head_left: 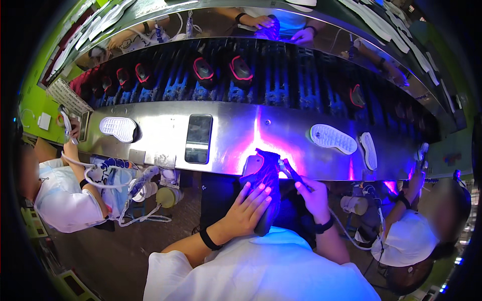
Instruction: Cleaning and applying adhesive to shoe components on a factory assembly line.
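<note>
My left hand (pixel 249 204) lies flat over a dark shoe (pixel 265 175) with pink lines, pressing it against my lap at the edge of the steel bench (pixel 236 130). My right hand (pixel 312 193) grips a thin dark pen-like tool (pixel 292 172) whose tip touches the shoe's side. Violet light glows on the shoe and on the metal around it. Both wrists wear black bands.
A dark phone (pixel 198 138) lies on the bench left of the shoe. White soles (pixel 118 128) (pixel 333 138) (pixel 369 150) rest on the bench. Behind it a conveyor (pixel 281 75) carries dark shoes with pink rims (pixel 240 69). Seated people work at my left (pixel 60 195) and right (pixel 411 236).
</note>
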Demonstrator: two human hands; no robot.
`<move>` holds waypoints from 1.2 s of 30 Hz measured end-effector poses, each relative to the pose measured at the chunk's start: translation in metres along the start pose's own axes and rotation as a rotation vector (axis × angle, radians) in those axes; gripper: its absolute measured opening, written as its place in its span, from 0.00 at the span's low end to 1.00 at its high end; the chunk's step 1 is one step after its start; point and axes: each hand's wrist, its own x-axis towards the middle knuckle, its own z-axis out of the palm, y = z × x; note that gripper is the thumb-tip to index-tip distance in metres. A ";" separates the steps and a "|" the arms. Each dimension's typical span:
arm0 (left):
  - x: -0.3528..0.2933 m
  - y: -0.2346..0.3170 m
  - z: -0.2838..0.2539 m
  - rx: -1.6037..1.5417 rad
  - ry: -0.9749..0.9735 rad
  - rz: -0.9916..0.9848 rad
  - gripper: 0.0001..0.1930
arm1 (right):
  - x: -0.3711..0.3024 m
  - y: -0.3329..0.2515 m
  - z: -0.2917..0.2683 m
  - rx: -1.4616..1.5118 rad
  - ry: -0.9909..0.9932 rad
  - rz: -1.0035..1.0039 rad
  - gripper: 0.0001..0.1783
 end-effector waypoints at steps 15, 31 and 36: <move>0.016 0.006 -0.008 0.025 -0.078 0.036 0.25 | -0.068 -0.001 -0.017 0.228 -0.185 0.083 0.19; 0.056 0.036 0.007 0.153 -0.055 -0.014 0.38 | -0.080 -0.020 -0.053 0.239 -0.174 0.039 0.17; 0.078 0.050 0.007 0.137 -0.082 -0.090 0.40 | -0.084 -0.020 -0.057 0.307 -0.123 0.074 0.17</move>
